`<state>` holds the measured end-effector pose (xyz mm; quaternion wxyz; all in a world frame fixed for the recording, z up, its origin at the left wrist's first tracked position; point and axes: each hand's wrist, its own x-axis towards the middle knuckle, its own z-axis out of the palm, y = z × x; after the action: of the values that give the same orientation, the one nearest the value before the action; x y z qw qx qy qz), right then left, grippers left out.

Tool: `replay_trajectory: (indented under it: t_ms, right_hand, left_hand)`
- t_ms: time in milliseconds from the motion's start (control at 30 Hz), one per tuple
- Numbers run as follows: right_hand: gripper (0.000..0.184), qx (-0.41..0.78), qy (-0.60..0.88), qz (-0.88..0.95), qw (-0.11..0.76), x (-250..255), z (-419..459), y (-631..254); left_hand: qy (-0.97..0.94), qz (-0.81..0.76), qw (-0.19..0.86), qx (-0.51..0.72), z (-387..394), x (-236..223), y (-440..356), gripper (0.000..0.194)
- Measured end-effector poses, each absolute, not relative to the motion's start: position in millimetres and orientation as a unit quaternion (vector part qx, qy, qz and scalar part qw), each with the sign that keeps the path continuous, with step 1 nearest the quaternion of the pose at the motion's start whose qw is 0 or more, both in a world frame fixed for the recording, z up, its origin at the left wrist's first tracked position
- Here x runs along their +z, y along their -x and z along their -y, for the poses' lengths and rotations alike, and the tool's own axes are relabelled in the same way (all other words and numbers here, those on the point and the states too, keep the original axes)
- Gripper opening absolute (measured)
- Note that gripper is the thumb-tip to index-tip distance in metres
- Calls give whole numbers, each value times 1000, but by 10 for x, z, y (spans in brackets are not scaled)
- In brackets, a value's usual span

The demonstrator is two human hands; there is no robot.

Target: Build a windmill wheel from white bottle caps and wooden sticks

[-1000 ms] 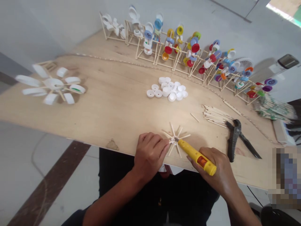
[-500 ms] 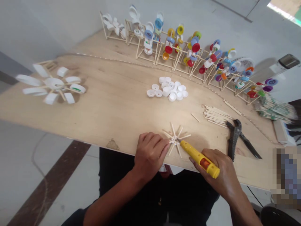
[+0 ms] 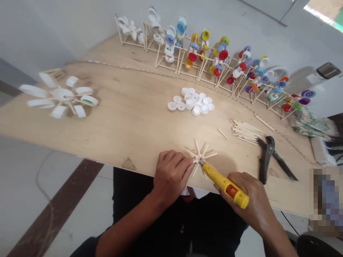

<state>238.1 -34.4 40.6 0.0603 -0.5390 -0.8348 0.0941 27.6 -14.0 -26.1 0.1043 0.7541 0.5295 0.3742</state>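
Observation:
My right hand (image 3: 249, 194) grips a yellow hot glue gun (image 3: 222, 182), its metal tip at the lower side of the hub of a star-shaped wheel of wooden sticks (image 3: 200, 154). The sticks fan out from a small white centre and lie close to the table's front edge. My left hand (image 3: 173, 171) is closed at the wheel's left side, thumb and forefinger pinching one of its sticks; the held end is hidden by the fingers. Behind the wheel sits a cluster of white bottle caps (image 3: 197, 101).
Loose wooden sticks (image 3: 245, 131) and black-handled pliers (image 3: 268, 159) lie to the right. A large wheel with white caps (image 3: 63, 96) stands at the left. Stick frames with coloured caps (image 3: 193, 57) line the back, behind a long cord (image 3: 128, 67). A bag of sticks (image 3: 313, 125) is far right.
The glue gun's tip has shifted slightly down and left around the wheel's hub, my right hand moving with it. My left hand stays in place.

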Motion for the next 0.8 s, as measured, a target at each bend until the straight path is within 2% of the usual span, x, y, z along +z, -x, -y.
replay_trajectory:
  t_ms: [367, 667, 800]
  right_hand:
    - [28, 72, 567, 817, 84, 411, 355, -2501]
    - [24, 36, 593, 777, 208, 592, 357, -2405]
    - [20, 95, 570, 793, 193, 488, 431, -2426]
  left_hand:
    - [-752, -533, 103, 373, 145, -254, -283, 15]
    - [-753, -532, 104, 373, 149, -247, -282, 16]
    - [-753, -532, 105, 372, 151, -250, -282, 15]
